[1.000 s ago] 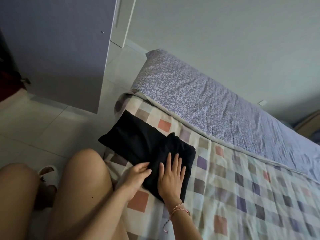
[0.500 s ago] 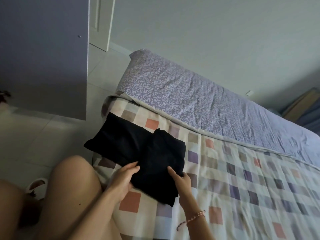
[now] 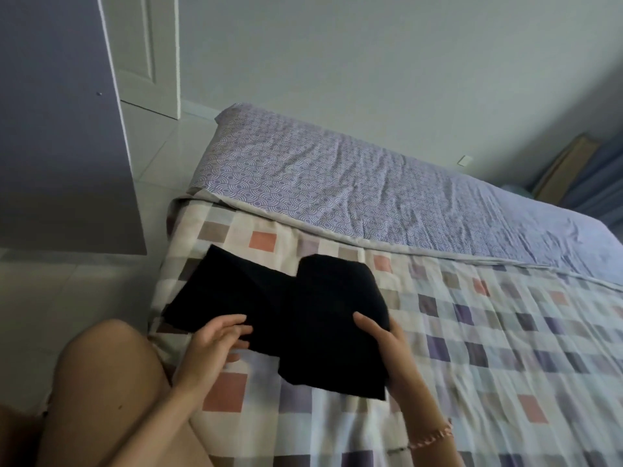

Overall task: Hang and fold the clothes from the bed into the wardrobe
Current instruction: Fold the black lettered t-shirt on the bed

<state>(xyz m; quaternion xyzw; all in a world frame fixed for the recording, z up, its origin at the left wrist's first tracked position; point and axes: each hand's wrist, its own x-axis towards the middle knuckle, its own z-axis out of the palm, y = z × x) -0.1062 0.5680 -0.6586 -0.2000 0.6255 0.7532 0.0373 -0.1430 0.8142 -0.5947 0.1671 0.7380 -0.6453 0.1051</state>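
While the folded black garment (image 3: 296, 318) lies on the checked quilt (image 3: 472, 348) near the bed's foot corner, it is pinched at its right edge by the right hand (image 3: 381, 335), thumb on top and fingers hidden beneath the cloth. The left hand (image 3: 215, 342) is seen at the garment's near left edge, fingers loosely curled and touching the fabric; whether this grip has closed on the cloth cannot be told. Compared with half a second earlier, the right thumb is noted further onto the folded top layer and the garment's near right corner appears slightly raised. A bracelet (image 3: 435, 436) is worn on the right wrist. Beyond the quilt, a purple patterned sheet (image 3: 371, 190) covers the bed along the wall. A grey wardrobe door (image 3: 60, 129) stands open over the pale tiled floor (image 3: 67, 291) at left.
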